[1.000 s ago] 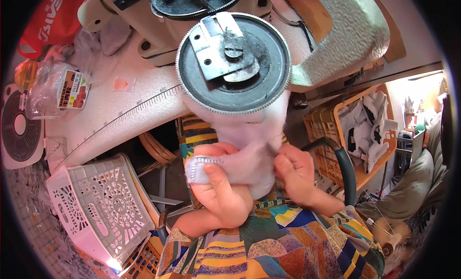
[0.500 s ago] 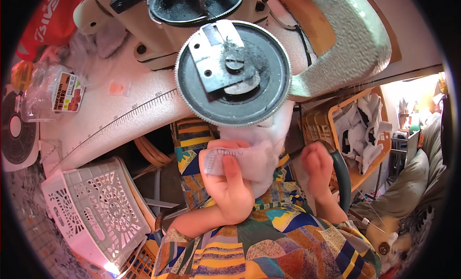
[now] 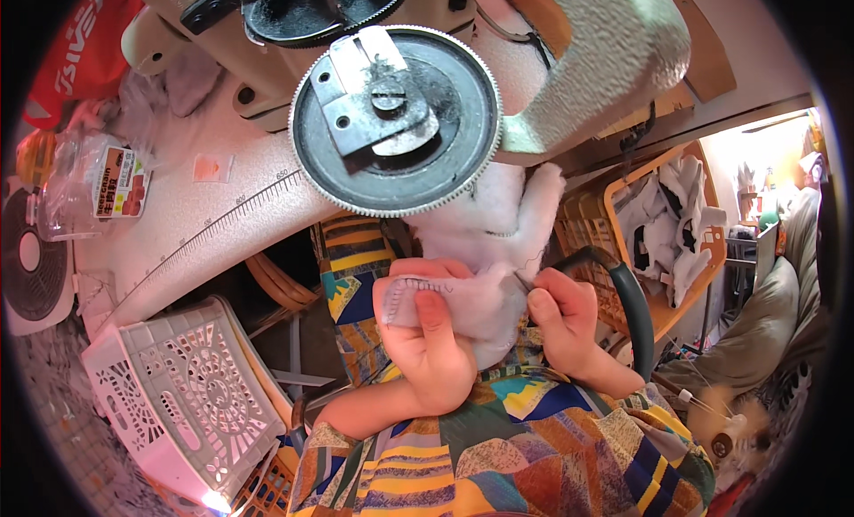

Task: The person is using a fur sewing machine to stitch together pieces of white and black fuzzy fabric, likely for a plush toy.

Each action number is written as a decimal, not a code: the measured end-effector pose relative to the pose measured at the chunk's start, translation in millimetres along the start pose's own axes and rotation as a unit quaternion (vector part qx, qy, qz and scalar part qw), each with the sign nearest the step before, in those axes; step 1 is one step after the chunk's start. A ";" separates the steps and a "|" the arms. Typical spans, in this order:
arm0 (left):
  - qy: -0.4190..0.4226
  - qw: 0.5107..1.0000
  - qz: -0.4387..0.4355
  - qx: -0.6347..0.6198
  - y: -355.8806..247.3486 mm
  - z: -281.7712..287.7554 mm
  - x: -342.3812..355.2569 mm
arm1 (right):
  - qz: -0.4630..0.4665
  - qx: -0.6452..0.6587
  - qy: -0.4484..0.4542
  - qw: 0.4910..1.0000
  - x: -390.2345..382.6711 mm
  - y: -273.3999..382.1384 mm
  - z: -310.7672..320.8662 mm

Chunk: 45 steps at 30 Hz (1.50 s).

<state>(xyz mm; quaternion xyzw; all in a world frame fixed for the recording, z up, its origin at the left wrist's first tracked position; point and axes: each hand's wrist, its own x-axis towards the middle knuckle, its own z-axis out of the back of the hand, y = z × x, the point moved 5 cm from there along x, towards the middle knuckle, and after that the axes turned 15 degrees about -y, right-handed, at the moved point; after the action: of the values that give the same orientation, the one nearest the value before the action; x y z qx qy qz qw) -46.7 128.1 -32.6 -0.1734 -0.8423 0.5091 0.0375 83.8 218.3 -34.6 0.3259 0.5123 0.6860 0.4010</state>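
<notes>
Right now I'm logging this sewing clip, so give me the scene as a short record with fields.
setting: sewing machine on a table
left hand: grips the white fabric, thumb on a stitched seam
right hand: pinches a thin tool at the fabric's edge
below table: grey crate
right side: orange basket with white pieces

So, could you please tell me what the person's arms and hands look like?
Both hands, left and right, are bare: no gloves, rings or watch visible. The forearms are bare too. A loose garment patterned in many colours, with stripes and patches, lies below them.
</notes>
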 end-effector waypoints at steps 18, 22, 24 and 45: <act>0.348 0.907 -0.237 0.009 -32.4 -25.3 8.7 | 0.145 -0.053 -0.043 0.987 20.0 20.8 -5.0; 0.383 0.887 -0.256 -0.022 -46.2 -12.4 10.8 | 0.205 -0.030 -0.021 0.978 30.8 33.1 -24.0; 0.383 0.880 -0.278 -0.032 -51.8 -6.8 12.2 | 0.221 0.001 0.018 0.975 31.4 33.0 -33.5; 0.272 0.850 -0.341 0.295 -99.2 1.9 55.3 | 0.457 -0.191 0.064 0.867 45.0 111.0 -46.2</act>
<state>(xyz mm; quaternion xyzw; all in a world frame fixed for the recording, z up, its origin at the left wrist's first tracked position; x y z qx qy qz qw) -124.1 102.9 46.5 0.0123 -0.6149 0.6211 0.4857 -0.9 220.5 62.0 0.3960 0.1896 0.8962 0.0639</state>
